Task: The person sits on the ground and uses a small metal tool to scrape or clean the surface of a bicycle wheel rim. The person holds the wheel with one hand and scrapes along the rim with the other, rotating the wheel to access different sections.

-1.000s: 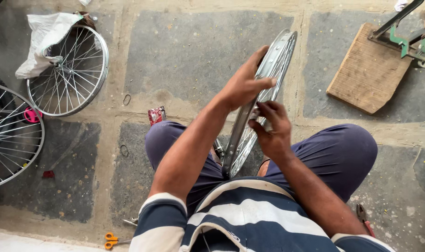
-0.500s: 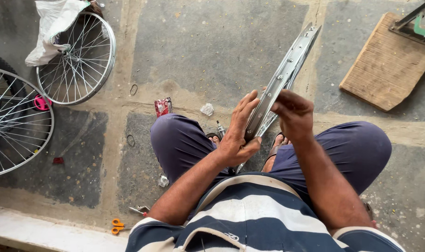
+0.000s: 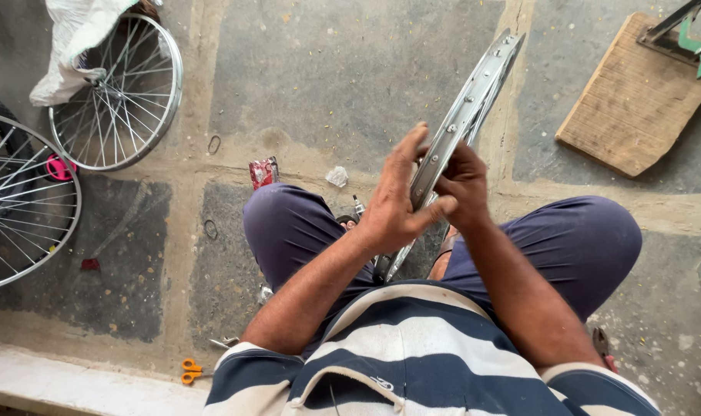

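Your left hand [image 3: 393, 208] & right hand [image 3: 462, 185] both clamp the shiny silver metal bicycle rim [image 3: 474, 96], fingers [image 3: 406, 158] curled shut on it, rim rising btwn them.

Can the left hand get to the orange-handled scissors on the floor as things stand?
Probably yes, once freed. The left hand grips the bare silver bicycle rim with the right hand; the orange-handled scissors lie unobstructed on the floor beside the left elbow.
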